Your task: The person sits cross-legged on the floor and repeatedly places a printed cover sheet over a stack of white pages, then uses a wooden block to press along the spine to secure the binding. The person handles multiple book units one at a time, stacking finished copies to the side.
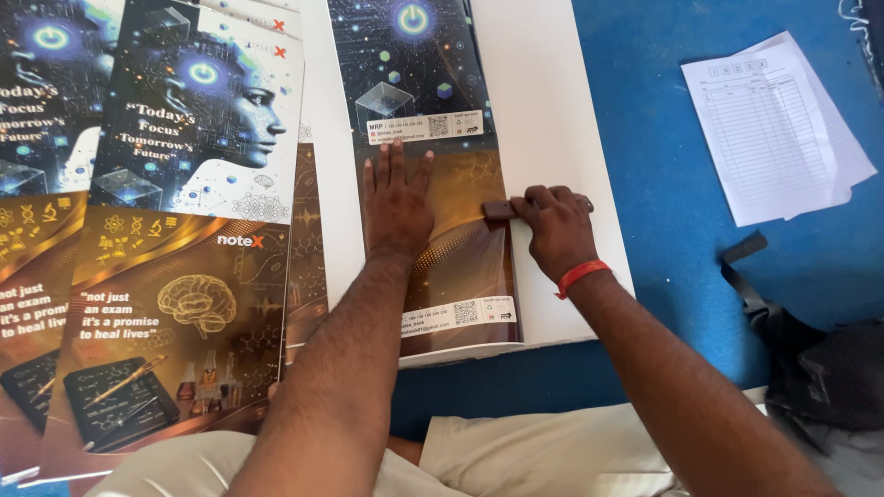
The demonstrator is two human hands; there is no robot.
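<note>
My left hand [396, 202] lies flat, fingers together, on a glossy printed cover sheet [433, 138] with a dark blue upper half and a golden-brown lower half. My right hand [555, 225] grips a small dark brown block [498, 210] and holds it against the right edge of the printed panel, where the sheet meets its white part [543, 110]. A red band [580, 275] circles my right wrist. The sheet rests on a stack of similar white-edged sheets.
Left of it lies a fanned pile of printed covers [184, 230] with a face and brain design. A blue mat [672, 184] covers the floor. White ruled paper sheets [778, 124] lie at the upper right. A dark bag with strap [810, 368] sits at right.
</note>
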